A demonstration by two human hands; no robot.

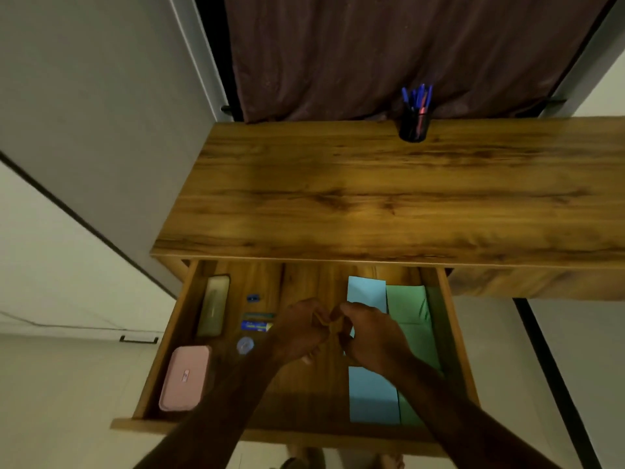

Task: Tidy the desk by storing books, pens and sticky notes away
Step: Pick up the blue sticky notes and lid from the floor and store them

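Notes (pixel 325 322), seemingly a small tan pad, blurred, are pinched by both left hand (pixel 297 330) and right hand (pixel 372 336) over the open drawer (pixel 453 333). Recommended: lower flat onto bare wood beside the blue sheet (pixel 372 394), then release.

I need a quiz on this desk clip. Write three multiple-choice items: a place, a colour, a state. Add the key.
1. The pen holder stands: A) on the floor B) at the back of the desk top C) on a shelf.
2. The case at the front left of the drawer is: A) pink B) black C) yellow.
3. The drawer is: A) shut B) pulled open C) lying on the floor.
Key: 1 B, it stands by the curtain; 2 A, its lid shows pink; 3 B, its contents show under the left hand and right hand, which pinch a small tan thing.
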